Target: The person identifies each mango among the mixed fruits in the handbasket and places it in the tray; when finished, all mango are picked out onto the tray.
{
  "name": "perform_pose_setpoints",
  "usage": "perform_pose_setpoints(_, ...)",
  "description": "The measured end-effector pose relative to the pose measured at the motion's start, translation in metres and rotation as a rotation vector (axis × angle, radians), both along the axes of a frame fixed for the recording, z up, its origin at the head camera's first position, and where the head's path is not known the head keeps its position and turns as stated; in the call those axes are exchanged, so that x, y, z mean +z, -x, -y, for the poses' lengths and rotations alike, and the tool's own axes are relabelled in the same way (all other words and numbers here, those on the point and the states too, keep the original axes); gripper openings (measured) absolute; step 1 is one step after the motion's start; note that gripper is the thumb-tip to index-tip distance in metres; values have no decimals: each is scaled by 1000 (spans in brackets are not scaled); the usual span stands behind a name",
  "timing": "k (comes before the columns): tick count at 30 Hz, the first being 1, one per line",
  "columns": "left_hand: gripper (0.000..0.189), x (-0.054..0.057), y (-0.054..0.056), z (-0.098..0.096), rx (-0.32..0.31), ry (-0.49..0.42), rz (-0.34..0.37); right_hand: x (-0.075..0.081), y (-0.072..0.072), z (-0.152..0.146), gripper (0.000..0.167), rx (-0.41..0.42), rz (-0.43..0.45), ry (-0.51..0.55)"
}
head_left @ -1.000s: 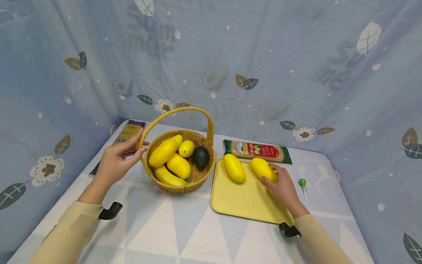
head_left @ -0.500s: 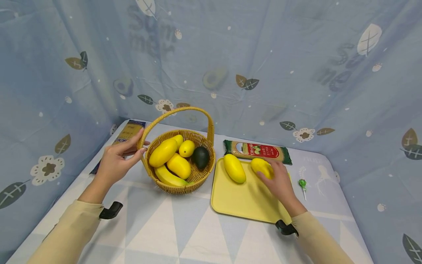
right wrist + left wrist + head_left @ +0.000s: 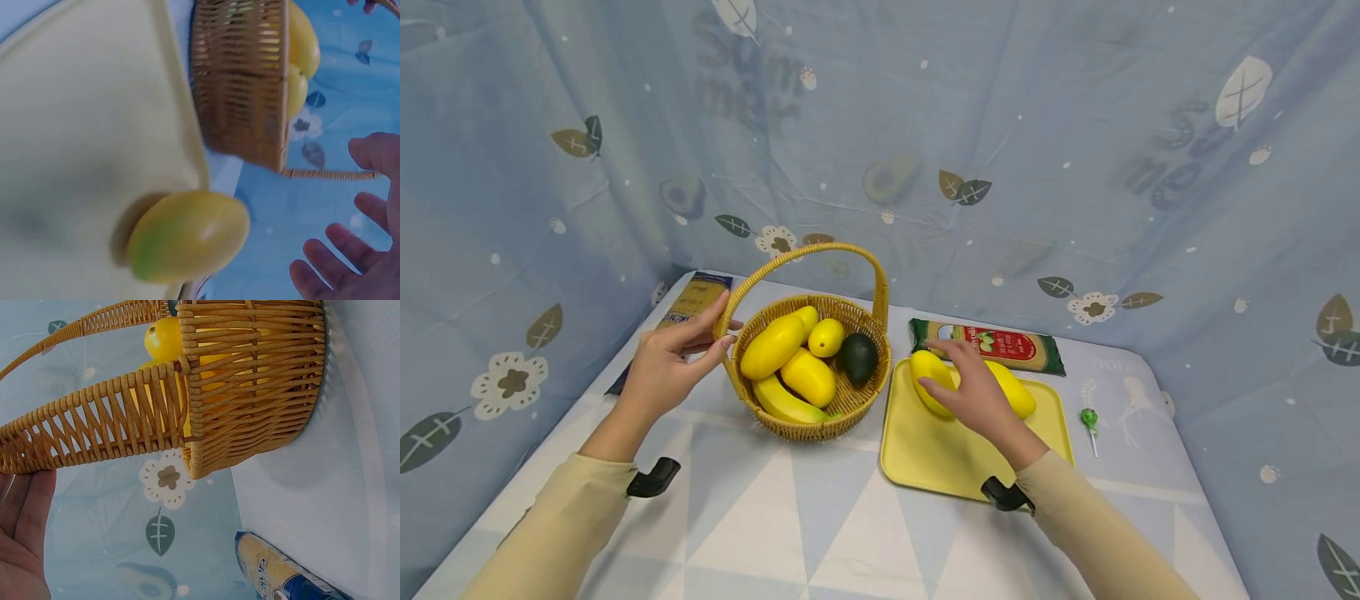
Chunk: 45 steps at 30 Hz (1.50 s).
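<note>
My left hand [image 3: 662,362] holds the side of the arched handle [image 3: 835,247] of a wicker basket [image 3: 808,431]. In the left wrist view its fingers [image 3: 34,509] lie against the handle. The basket holds mangoes [image 3: 772,347], a banana [image 3: 784,402], a lemon [image 3: 826,337] and a dark avocado [image 3: 857,358]. My right hand [image 3: 973,392] hovers over the yellow tray [image 3: 917,467] with fingers spread. Beneath it lies one mango [image 3: 925,368], partly covered in the head view; the right wrist view shows hand and mango [image 3: 190,237] apart. Another mango [image 3: 1017,392] sits to its right.
A red and green pasta packet [image 3: 1000,343] lies behind the tray. A blue and yellow packet [image 3: 688,300] is at the back left, partly hidden by my left hand. A green lollipop [image 3: 1089,419] lies right of the tray. Patterned curtain [image 3: 880,125] encloses the table.
My right hand has let go of the right-hand mango, which stays on the tray, and has moved left over the other mango. The left hand keeps its place on the basket handle.
</note>
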<state>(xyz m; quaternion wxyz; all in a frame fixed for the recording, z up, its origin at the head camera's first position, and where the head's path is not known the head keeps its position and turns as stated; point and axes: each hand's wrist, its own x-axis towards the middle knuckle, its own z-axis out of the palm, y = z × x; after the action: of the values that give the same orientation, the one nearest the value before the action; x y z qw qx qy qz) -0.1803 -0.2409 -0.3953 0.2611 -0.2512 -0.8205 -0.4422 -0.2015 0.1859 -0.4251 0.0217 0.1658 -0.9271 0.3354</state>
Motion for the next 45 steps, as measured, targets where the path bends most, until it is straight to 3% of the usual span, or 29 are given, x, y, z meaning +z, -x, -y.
perform_pose_setpoints(8, 75, 0, 0, 1, 3, -1, 1, 21, 16, 55, 59, 231, 14, -65)
perform_pose_setpoints(19, 76, -3, 1, 0, 3, 3, 0, 37, 46, 130, 60, 426, 6, -237)
perform_pose_setpoints(34, 75, -2, 2, 2, 4, 14, 8, 29, 69, 198, 62, 531, -19, -393)
perform_pose_setpoints(40, 74, -3, 2, 3, 9, 14, 7, 26, 74, 208, 60, 536, -15, -489)
perform_pose_setpoints(45, 75, -3, 2, 4, 2, 13, 5, 22, 74, 207, 52, 518, -2, -489)
